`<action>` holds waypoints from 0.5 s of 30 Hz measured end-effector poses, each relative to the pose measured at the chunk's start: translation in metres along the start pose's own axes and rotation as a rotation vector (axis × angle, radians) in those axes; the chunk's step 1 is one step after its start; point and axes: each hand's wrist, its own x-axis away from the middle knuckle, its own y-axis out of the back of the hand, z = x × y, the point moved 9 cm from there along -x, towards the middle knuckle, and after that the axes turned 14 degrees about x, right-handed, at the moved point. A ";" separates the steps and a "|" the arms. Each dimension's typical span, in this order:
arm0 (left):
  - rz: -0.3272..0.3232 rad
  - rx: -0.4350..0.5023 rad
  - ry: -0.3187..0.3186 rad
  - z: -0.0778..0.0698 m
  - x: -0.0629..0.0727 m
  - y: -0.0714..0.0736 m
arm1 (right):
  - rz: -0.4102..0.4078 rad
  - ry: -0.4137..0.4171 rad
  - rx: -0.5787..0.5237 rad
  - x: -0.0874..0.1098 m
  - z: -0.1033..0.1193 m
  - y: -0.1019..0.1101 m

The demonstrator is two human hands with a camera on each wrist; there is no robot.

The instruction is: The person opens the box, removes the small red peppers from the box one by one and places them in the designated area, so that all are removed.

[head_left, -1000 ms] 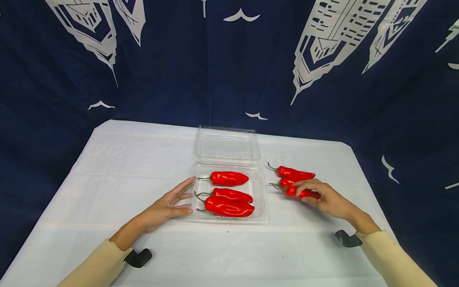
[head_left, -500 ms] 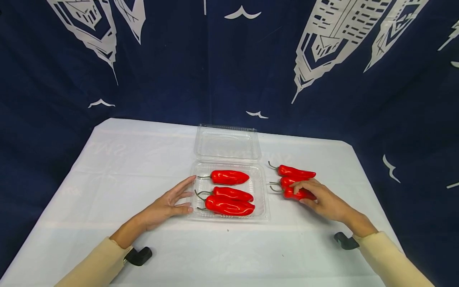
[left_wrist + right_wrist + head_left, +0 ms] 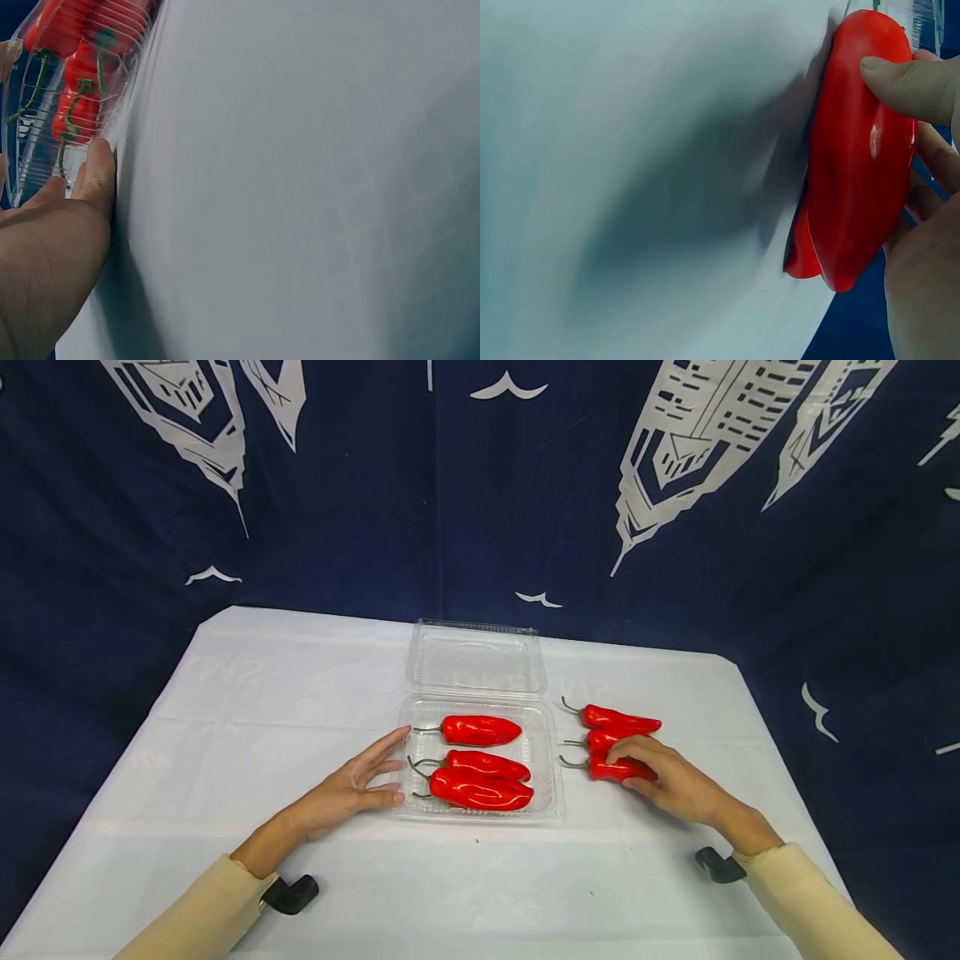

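Observation:
A clear plastic clamshell container (image 3: pixel 551 814) lies with its lid folded back, and several glossy red peppers (image 3: pixel 480 792) with green stems lie in its base. My left hand (image 3: pixel 337 793) touches the container's left side with fingers spread and fairly straight; the left wrist view shows the fingertips by the ribbed wall. To the right of the container, my right hand (image 3: pixel 675 781) pinches the nearest red pepper (image 3: pixel 862 150) of a small group, thumb on one side and fingers on the other. Beyond it lie a second pepper (image 3: pixel 597 742), partly hidden by the hand, and a third pepper (image 3: pixel 618 720).
The open lid (image 3: pixel 477 660) lies flat behind the base, towards the far edge of the white-covered table (image 3: pixel 262 693). A dark blue cloth (image 3: pixel 375 527) with white building prints hangs behind. Each wrist carries a dark camera mount (image 3: pixel 290 895).
The right hand has shifted slightly left with the nearest pepper, which has moved a little left and away from the one behind it. The left hand has stayed in place.

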 end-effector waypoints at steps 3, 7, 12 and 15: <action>0.002 0.002 -0.003 0.000 0.000 0.000 | 0.000 0.009 0.004 0.000 0.000 -0.002; 0.002 0.002 -0.005 0.000 0.000 0.000 | -0.014 0.019 0.011 0.001 0.001 -0.003; 0.004 0.002 -0.006 0.000 0.000 0.000 | -0.052 0.023 0.042 0.003 0.001 -0.001; 0.003 0.002 -0.005 0.001 0.000 0.000 | -0.056 0.021 0.051 0.004 0.000 -0.001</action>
